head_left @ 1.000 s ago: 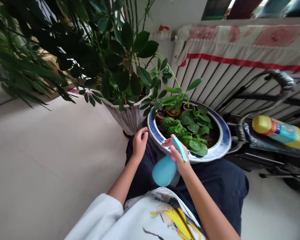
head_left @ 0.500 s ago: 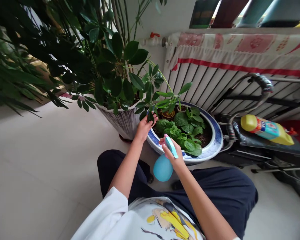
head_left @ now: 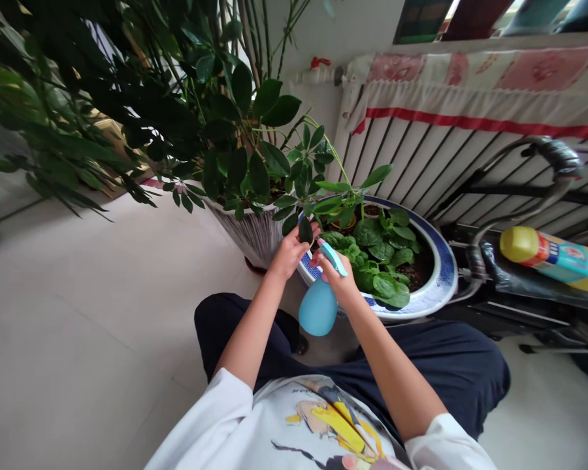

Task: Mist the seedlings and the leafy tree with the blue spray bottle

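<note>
My right hand (head_left: 340, 281) is closed round the neck of a light blue spray bottle (head_left: 317, 307), whose nozzle points toward the leaves. My left hand (head_left: 289, 251) pinches a dark green leaf (head_left: 305, 230) hanging from the tall plant (head_left: 240, 150). Both hands hover over the near rim of a wide blue-and-white bowl planter (head_left: 428, 297) filled with low leafy greens (head_left: 379, 251). The tall plant stands in a ribbed pale pot (head_left: 255, 232) just left of the planter.
A white radiator (head_left: 421, 156) draped with a red-striped cloth lines the wall behind. At right, a bicycle handlebar (head_left: 549, 160) and a yellow bottle (head_left: 553, 258) lie on a dark frame. Pale floor tiles (head_left: 78, 313) spread to the left. My dark-trousered legs (head_left: 451, 365) are folded below.
My left hand rose from the planter's rim to the hanging leaves and took hold of one. My right hand brought the spray bottle up and leftward, close to that leaf.
</note>
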`<state>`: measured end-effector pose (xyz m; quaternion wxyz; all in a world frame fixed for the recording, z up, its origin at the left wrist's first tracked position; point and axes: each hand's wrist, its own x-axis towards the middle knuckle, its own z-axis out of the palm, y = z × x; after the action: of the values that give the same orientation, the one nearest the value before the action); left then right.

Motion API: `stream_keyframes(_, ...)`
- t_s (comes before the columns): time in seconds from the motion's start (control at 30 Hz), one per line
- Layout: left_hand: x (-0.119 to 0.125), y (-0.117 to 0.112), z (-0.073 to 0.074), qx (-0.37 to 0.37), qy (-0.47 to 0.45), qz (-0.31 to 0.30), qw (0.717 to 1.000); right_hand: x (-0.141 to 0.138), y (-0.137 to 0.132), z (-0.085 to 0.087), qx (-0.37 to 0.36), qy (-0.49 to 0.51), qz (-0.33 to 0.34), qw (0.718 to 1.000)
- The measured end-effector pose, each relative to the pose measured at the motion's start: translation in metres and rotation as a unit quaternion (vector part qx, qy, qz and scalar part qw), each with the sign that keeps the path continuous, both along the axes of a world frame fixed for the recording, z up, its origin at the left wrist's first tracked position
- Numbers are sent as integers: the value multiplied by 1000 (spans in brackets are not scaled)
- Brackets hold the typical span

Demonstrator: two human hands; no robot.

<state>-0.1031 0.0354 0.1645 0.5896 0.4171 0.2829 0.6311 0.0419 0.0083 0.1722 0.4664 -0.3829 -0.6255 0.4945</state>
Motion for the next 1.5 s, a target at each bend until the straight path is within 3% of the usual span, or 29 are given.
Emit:
stream_keyframes(0.33,4,2,4,-20,-2,20,1000,-8,-4,-4,-14,36,28,999)
stream_keyframes(0.63,6,-2,10,0,14,14,1000,-4,-15,-11,44,-48,54,996)
stream_keyframes(0.9,5,-2,8,-26,-41,13,999,4,-19,-13,-25,13,3,1000)
stream_keyframes(1.1,8,-3,8,-38,-38,17,998,5,-18,-13,-5,1,7,1000)
stream_keyframes(1.3,-7,8,-21,-226,50,128,964,6,-18,-15,-16,4,22,1000)
stream_keyframes(1.4,-27,13,-28,-217,66,232,946,6,-20,-15,-23,11,37,999)
stream_keyframes(1.5,-45,17,-18,-150,80,286,943,7,-21,-17,-7,13,62,998)
